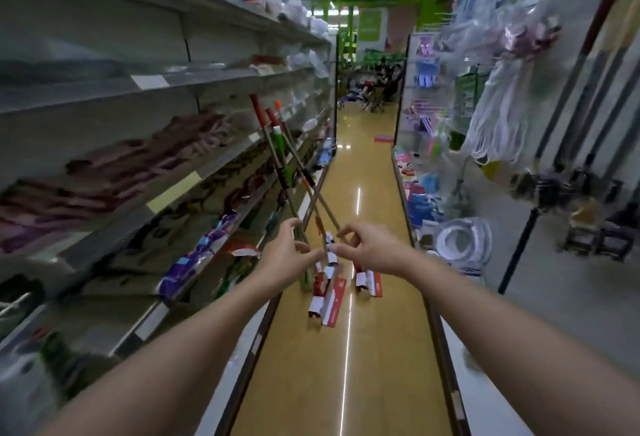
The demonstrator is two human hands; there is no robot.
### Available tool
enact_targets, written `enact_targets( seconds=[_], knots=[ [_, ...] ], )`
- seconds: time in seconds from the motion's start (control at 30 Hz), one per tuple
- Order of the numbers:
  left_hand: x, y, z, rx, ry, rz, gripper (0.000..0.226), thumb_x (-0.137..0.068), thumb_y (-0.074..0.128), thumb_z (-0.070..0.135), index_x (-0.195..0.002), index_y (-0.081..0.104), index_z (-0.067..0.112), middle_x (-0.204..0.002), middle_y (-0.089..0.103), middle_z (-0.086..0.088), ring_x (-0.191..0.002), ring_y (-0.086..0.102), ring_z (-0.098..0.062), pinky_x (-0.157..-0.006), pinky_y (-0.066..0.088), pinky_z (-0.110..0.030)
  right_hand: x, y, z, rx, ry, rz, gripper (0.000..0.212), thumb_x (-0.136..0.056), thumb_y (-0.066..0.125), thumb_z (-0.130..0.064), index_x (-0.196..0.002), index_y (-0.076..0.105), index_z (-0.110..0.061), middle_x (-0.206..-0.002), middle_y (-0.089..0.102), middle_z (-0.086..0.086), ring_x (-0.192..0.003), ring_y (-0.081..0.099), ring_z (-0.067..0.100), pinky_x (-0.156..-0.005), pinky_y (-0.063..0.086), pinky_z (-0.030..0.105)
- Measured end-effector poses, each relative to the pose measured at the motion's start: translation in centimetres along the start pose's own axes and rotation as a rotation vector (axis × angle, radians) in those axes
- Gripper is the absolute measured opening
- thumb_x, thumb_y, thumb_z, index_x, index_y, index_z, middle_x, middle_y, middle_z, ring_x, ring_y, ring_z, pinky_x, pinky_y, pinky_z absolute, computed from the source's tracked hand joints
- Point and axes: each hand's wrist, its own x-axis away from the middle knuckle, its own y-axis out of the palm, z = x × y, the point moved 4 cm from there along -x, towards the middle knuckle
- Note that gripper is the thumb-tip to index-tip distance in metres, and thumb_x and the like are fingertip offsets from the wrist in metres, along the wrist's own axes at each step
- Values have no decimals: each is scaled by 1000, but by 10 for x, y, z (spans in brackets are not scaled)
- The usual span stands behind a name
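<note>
Several long-handled mops lean against the left shelving, their handles crossing and their wrapped heads resting on the floor. Both my arms stretch forward to the lower part of the handles. My left hand has its thumb and forefinger curved in a loose C around one thin handle, with a gap still showing. My right hand has its forefinger and thumb hooked round another handle that slants down to the right.
I stand in a narrow shop aisle with a shiny yellow floor. Left shelves hold folded mats and packets. The right rack carries hanging bags, a coiled hose and upright poles. People sit at the aisle's far end.
</note>
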Motion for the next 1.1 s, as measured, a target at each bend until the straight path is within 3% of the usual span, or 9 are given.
enact_targets(
  seconds=[0.13,0.27,0.37,0.47,0.6,0.8,1.0,1.1],
  knots=[
    [-98,36,0,-39,-70,45,74,-84,67,34,-145,27,19,-130,56,-5,-106,54,-12,-79,42,-22,-96,-21,52,72,-51,-69,51,-86,63,-43,-131,48,-22,-107,62,1,-94,62,14,-85,55,34],
    [-185,66,-9,-123,-165,58,82,-79,71,41,-146,28,21,-147,40,-8,-131,44,-22,-100,43,-34,-187,-49,98,58,-65,-128,73,-86,66,-39,-147,27,-24,-134,52,7,-120,52,20,-97,47,33],
    [-237,80,-21,-68,-206,90,93,-75,73,46,-148,19,27,-152,31,-5,-130,44,-24,-105,43,-42,-248,-65,119,-167,-62,-106,84,-86,63,-47,-151,11,-34,-130,52,3,-115,56,20,-93,48,34],
    [-291,89,-33,28,-243,117,105,-71,76,47,-149,7,33,-153,29,-4,-129,46,-25,-103,43,-47,-307,-69,131,-306,-100,-116,87,-84,60,-55,-150,5,-41,-124,56,-3,-104,58,13,-84,47,27],
    [-368,98,-57,99,-295,137,109,-71,76,48,-149,1,33,-151,33,-3,-129,47,-24,-103,43,-47,-391,-65,142,-401,-140,-126,82,-81,56,-65,-147,12,-45,-126,56,-8,-108,58,12,-88,53,36],
    [-502,89,-100,221,-285,210,93,-76,75,39,-148,17,25,-148,37,-1,-132,42,-21,-104,41,-39,-537,-63,152,-434,-141,-118,72,-87,53,-59,-148,24,-34,-125,56,-8,-111,53,9,-78,45,21],
    [-620,53,-142,275,-385,277,101,-74,77,37,-150,12,25,-152,30,-6,-135,38,-25,-107,38,-45,-677,-73,142,-306,-180,-154,71,-87,54,-57,-148,25,-32,-123,59,-4,-114,55,14,-85,42,25],
    [-658,39,-163,210,-423,293,102,-74,77,37,-150,12,24,-154,27,-7,-139,32,-25,-110,35,-43,-733,-64,137,-89,-249,-151,71,-88,53,-55,-148,24,-30,-126,56,2,-112,56,19,-93,48,38]
  ],
)
